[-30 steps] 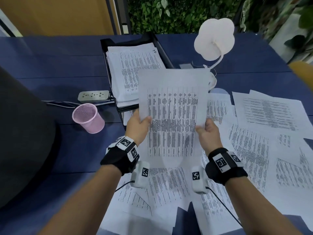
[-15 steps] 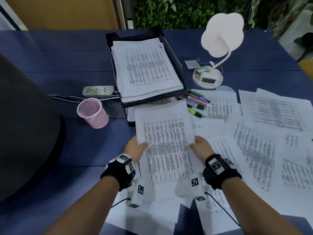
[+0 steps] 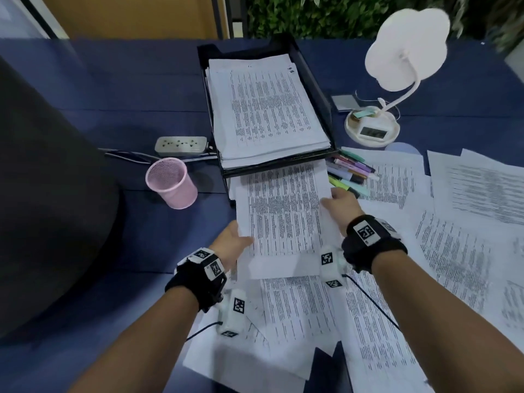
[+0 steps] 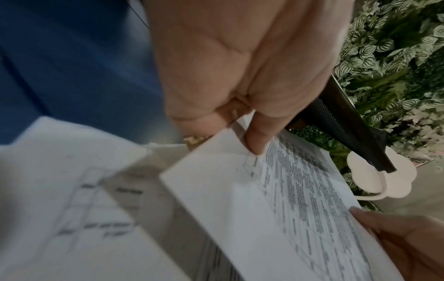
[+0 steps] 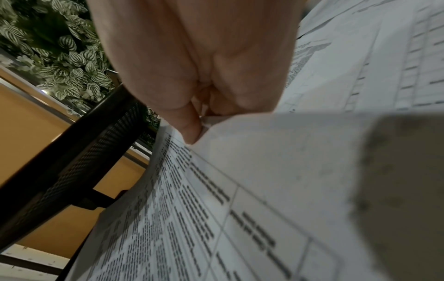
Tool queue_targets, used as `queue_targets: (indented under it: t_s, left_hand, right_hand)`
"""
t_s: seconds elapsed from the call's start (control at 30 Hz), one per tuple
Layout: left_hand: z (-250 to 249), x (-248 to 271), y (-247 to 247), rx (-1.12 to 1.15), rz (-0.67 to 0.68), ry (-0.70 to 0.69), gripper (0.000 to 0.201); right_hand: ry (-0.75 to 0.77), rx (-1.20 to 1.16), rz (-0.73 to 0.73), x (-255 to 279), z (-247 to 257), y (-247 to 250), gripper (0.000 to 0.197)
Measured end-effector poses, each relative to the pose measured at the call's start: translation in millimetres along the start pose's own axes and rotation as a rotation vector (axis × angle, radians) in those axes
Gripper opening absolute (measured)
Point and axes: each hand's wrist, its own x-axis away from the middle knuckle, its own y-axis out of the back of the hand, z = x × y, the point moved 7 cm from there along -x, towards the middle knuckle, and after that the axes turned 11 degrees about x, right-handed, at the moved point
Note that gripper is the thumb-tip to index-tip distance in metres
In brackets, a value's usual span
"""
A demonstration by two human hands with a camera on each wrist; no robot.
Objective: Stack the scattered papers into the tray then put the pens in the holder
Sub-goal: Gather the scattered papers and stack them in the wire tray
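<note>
I hold a bundle of printed sheets (image 3: 283,219) by both long edges. My left hand (image 3: 235,242) pinches its left edge, thumb on top (image 4: 257,136). My right hand (image 3: 337,201) pinches the right edge (image 5: 192,131). The bundle's far end lies under the front of the black tray (image 3: 320,89), below the upper tier, which carries a paper stack (image 3: 266,109). Several coloured pens (image 3: 351,174) lie on sheets just right of the tray front. The pink mesh holder (image 3: 171,182) stands to the tray's left. Scattered papers (image 3: 467,222) cover the table's right and near side.
A white lamp (image 3: 405,52) with a clock base (image 3: 373,127) stands right of the tray. A power strip (image 3: 181,145) with cables lies behind the holder. A dark rounded object (image 3: 42,194) fills the left side. The blue table (image 3: 99,95) shows bare at left and back.
The bundle, held up in the air a second ago, has come down and slid forward, its far end now under the tray's upper tier. Both hands moved forward with it.
</note>
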Motion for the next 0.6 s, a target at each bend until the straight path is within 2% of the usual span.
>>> queue_targets:
  t_s: [0.1,0.17,0.23,0.3,0.33,0.4,0.5,0.6]
  left_hand:
    - [-19.2,-11.2,4.8,-0.027,-0.044,-0.091,0.033]
    - [-31.5,-21.8,9.4,-0.073,-0.089,-0.12,0.035]
    - [-42.2,-32.7,14.2,-0.116,-0.141,-0.114,0.046]
    - [-50.8,-43.4,17.7,-0.142,-0.171,-0.118,0.053]
    - [-55.1,-47.2,18.3,-0.125,-0.18,-0.13,0.052]
    - [-66.9,-50.5,19.9,-0.112,-0.222,-0.188,0.037]
    - [-85.6,-54.6,27.5,-0.132,-0.344,-0.328,0.021]
    - [-94.8,-53.3,33.4,-0.094,-0.386,-0.414,0.04]
  right_hand:
    - [-0.022,-0.008,0.051,-0.1,0.4,-1.9,0.043]
    - [-0.072,0.025,0.129,3.7,-4.5,-6.8,0.049]
    - [-0.137,0.024,0.22,8.1,-11.1,-14.1,0.054]
    - [-0.187,-0.037,0.243,9.0,-15.1,-19.0,0.059]
    - [-0.185,-0.052,0.217,7.0,-13.8,-18.3,0.059]
    - [-0.153,-0.047,0.136,-1.7,-7.0,-14.1,0.058]
    - [-0.121,-0.074,0.066,-19.7,4.3,-10.7,0.054]
    - [-0.126,-0.136,0.065,-34.3,14.0,-11.9,0.045]
